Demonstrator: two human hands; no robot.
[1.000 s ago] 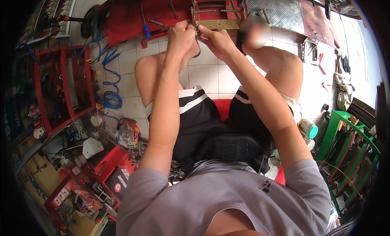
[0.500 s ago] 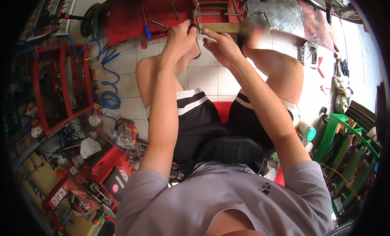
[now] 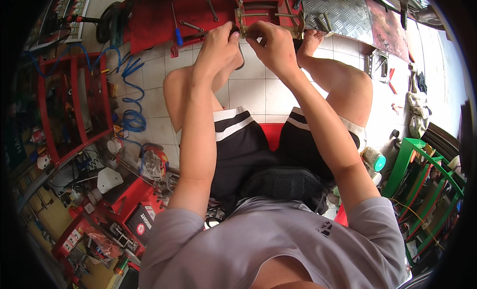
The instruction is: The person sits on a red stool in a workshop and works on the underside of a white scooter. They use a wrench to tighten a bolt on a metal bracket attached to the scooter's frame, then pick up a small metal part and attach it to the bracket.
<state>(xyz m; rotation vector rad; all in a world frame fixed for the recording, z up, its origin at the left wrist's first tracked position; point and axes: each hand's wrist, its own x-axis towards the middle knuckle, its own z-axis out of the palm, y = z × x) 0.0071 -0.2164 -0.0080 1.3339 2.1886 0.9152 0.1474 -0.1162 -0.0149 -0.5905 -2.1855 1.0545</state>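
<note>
When viewed from above, nearest of all, black shorts with white bands, and a patch of red between the thighs. Then, on the white-tiled floor, a coiled blue hose to the left and a jar with a teal lid to the right, near a green rack. Farther out, at the near edge of a red platform, both hands close together. Left hand at the near left corner of a brass-coloured metal frame, with fingers curled together; cannot tell whether clamped on anything. Right hand just beside, back upward, over the near edge of the same frame, with fingers bent inward; from this height, perhaps touching the metal, but cannot tell about any grip. Left of the frame, on the platform, a screwdriver with its blue handle toward the near edge, then a wrench lying crosswise, and farther back a second wrench. Right of the frame, a silver tread plate.
</note>
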